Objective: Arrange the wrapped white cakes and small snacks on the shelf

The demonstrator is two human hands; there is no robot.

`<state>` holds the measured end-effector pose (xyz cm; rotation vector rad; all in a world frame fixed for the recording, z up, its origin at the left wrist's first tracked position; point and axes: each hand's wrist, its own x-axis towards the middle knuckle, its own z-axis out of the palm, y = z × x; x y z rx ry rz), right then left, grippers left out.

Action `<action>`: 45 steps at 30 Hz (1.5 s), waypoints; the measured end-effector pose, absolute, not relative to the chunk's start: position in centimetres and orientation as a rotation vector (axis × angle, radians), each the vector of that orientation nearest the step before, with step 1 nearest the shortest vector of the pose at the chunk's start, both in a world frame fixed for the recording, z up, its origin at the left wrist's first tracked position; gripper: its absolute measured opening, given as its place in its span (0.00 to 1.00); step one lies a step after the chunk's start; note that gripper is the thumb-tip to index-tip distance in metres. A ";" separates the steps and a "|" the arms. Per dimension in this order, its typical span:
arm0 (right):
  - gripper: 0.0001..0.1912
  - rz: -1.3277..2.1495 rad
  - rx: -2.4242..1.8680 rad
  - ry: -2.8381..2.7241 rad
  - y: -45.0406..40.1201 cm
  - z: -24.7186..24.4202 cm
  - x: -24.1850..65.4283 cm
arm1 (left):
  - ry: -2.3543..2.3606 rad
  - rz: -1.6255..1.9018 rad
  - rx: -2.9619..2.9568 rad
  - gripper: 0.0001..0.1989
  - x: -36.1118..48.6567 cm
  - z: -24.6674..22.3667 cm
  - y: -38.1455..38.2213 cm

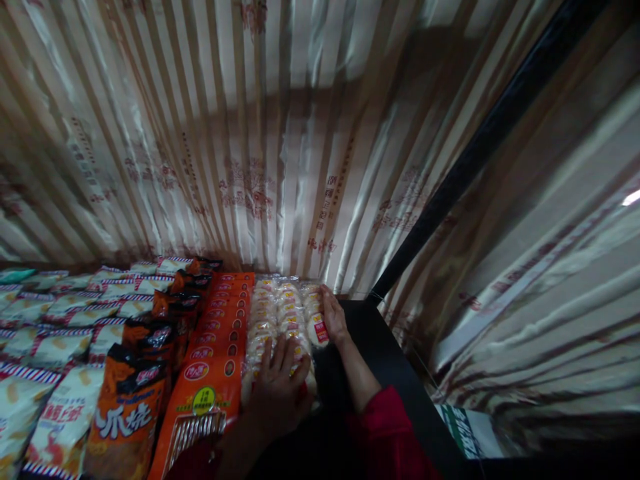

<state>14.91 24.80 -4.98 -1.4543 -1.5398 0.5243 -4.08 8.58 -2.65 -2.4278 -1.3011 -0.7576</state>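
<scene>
Clear packs of small, pale, round snacks (263, 308) lie in narrow overlapping rows on a black shelf (367, 337). My left hand (281, 383) rests on the near part of these rows, its fingers spread. At the right end of the rows, my right hand (334, 317) lies with outstretched fingers along the side of a clear pack with a red label (320, 328). The right palm and some fingertips are out of sight.
Left of the rows is a line of overlapping orange packs (204, 370). Beyond stand orange-and-black bags (127, 417) and several white snack bags (65, 413). Printed striped sheeting (280, 140) hangs behind. A black post (465, 160) slants up at the right.
</scene>
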 end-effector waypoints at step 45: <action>0.24 0.502 -1.187 -1.865 5.3 1.5 5.3 | -1.662 -0.795 -2.290 0.24 -7.9 0.0 0.9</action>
